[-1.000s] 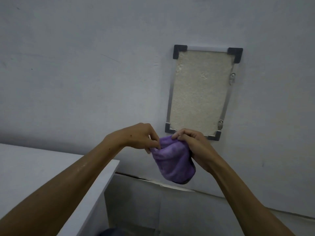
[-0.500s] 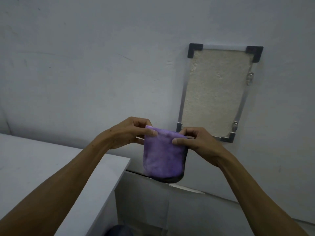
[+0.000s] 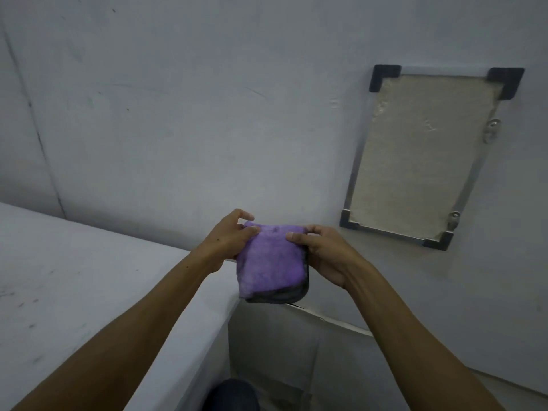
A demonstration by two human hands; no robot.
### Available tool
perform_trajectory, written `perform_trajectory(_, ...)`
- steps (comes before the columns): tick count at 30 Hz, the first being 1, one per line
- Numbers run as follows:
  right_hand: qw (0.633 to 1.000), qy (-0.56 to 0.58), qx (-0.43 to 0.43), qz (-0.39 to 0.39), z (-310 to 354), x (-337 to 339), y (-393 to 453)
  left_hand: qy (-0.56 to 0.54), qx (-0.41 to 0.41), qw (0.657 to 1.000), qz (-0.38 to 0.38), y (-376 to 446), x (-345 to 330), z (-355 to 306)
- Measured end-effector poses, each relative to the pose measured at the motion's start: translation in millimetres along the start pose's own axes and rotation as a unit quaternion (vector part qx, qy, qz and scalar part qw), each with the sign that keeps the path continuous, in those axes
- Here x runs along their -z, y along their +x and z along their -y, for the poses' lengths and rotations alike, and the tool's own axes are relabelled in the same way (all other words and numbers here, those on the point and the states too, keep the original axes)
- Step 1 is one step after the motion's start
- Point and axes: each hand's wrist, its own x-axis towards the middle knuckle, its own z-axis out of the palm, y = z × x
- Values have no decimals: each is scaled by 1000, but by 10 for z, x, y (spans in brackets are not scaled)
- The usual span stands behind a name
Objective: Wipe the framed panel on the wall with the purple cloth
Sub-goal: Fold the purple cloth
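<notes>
A folded purple cloth (image 3: 271, 262) with a dark grey underside hangs in front of me, held by its top edge. My left hand (image 3: 228, 241) pinches the cloth's upper left corner. My right hand (image 3: 321, 250) pinches its upper right corner, thumb on the front. The framed panel (image 3: 421, 155) is fixed to the grey wall up and to the right of the cloth, a rough beige sheet in a metal frame with black corner pieces. The cloth is apart from the panel.
A white table (image 3: 89, 286) runs along my left side, its corner just under my left wrist. The grey wall (image 3: 207, 99) fills the background. Two metal clips (image 3: 492, 129) sit on the panel's right frame edge. A dark shape (image 3: 231, 396) shows at the bottom.
The bunched cloth has been folded flat into a neat rectangle between both hands. My view has swung left, so the panel now sits further right.
</notes>
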Motion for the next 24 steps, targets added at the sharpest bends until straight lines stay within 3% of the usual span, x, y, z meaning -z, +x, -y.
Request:
perform_trajectory(4, 996, 50, -66, 10, -198, -244, 130, 92, 4, 996, -24, 116, 204, 307)
perform_trajectory(10, 996, 31, -87, -6, -572, -734, 396, 184, 42, 980, -66, 328, 518, 743)
perform_trajectory(12, 993, -78, -84, -18, -723, -834, 451, 227, 47, 970, -67, 345, 555, 918)
perform_trajectory(13, 976, -207, -65, -16, -815, -845, 486, 252, 48, 964, -65, 338, 559, 1019)
perform_trajectory(15, 891, -454, -5, -1, -944, -834, 518, 315, 20, 947, -66, 296, 540, 1200)
perform_trajectory(16, 858, -513, 33, 0, -986, -816, 528, 333, -9, 940, -68, 269, 513, 1271)
perform_trajectory(19, 835, -536, 123, 12, -1051, -768, 566, 343, -86, 935, -28, 160, 374, 1387)
perform_trajectory(21, 818, -554, 150, 39, -1073, -736, 590, 374, -48, 925, 55, 98, 263, 1451)
perform_trajectory(24, 795, -581, 162, 57, -1120, -757, 640, 479, 21, 862, 166, 128, 319, 1624)
